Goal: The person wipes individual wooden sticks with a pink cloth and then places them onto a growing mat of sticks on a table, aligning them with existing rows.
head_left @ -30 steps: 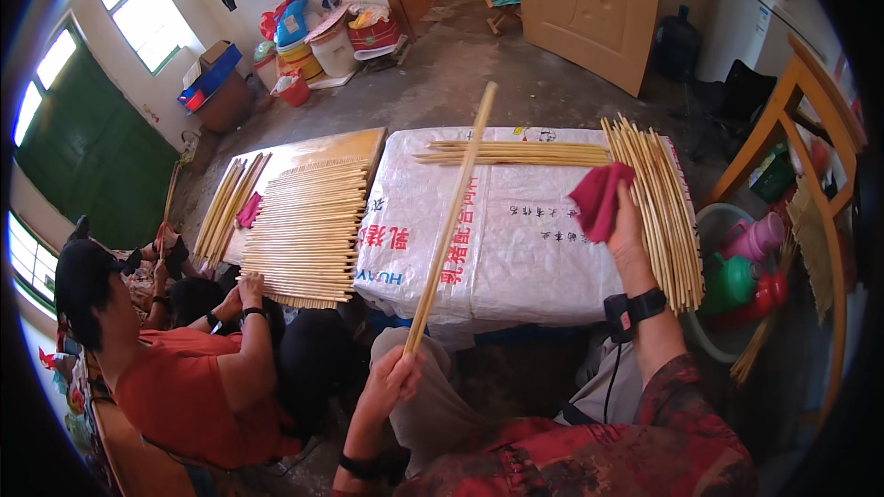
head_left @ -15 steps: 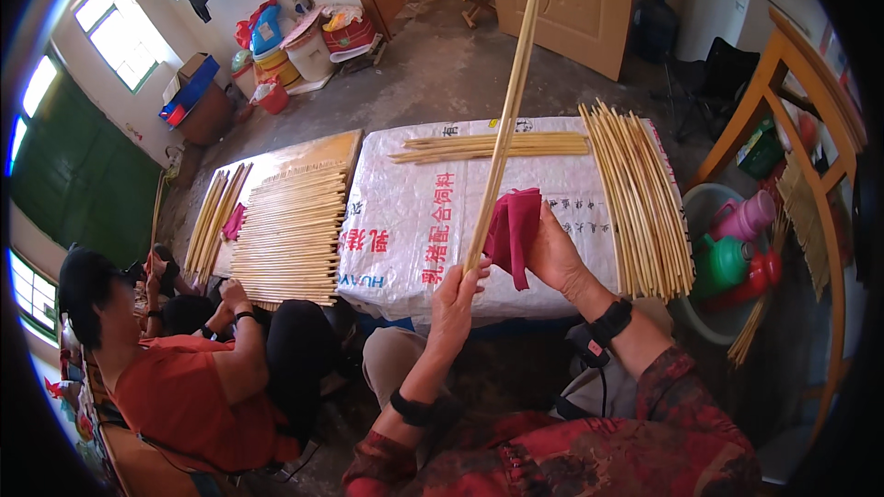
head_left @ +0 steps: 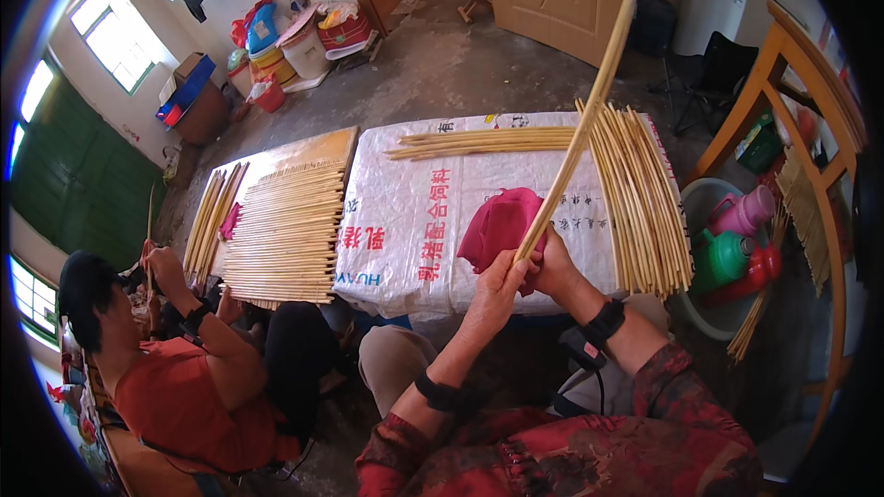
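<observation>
My left hand [head_left: 493,293] is closed round the lower end of a long, pale wooden stick [head_left: 594,115], which slants up to the right above the table; whether a second stick lies along it I cannot tell. Close beside it, my right hand [head_left: 558,269] grips a magenta cloth [head_left: 500,225] bunched around the lower part of the stick. Some of the right fingers are hidden behind stick and cloth. Beneath both hands is a table covered with a white printed woven sheet [head_left: 391,221].
Sticks lie in a row [head_left: 640,202] at the table's right and a small bundle [head_left: 488,143] at its far side. Leftward, a co-worker in an orange top [head_left: 189,396] sits by a board with more sticks [head_left: 285,235]. A tub [head_left: 714,313] and wooden frame [head_left: 783,64] stand right.
The stick has tilted to the right. My left hand has moved right, meeting my right hand, and the cloth now bunches against the stick. The co-worker's hand has risen, holding a stick.
</observation>
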{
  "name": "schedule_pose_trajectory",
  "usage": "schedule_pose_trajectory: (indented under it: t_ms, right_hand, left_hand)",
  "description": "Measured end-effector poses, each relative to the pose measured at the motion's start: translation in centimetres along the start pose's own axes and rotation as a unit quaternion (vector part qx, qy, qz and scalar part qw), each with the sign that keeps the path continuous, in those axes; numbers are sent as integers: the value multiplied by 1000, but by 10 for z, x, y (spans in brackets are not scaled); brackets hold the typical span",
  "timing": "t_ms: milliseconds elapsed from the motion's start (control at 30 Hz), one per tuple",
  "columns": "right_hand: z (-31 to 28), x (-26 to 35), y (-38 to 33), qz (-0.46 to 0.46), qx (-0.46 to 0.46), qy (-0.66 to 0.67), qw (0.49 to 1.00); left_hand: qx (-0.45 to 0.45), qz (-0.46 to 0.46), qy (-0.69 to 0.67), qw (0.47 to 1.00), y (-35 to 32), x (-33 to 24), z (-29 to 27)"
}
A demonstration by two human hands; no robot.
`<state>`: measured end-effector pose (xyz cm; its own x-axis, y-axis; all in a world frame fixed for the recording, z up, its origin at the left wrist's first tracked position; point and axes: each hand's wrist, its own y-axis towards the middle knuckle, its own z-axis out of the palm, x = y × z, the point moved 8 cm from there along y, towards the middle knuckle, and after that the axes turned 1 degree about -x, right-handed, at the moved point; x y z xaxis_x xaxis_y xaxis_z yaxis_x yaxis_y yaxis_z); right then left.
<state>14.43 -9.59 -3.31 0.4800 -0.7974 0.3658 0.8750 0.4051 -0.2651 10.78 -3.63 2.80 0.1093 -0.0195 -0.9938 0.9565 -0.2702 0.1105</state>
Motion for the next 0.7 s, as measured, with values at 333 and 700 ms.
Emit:
schedule_pose_trajectory:
  t_ms: [333, 700]
  right_hand:
    - [30, 10, -6, -71, 12, -3, 997]
    - [5, -18, -5, -38, -13, -235, 971]
  left_hand:
    - [-86, -121, -66, 987, -3, 7, -35]
    - [-68, -149, 60, 985, -5, 40, -25]
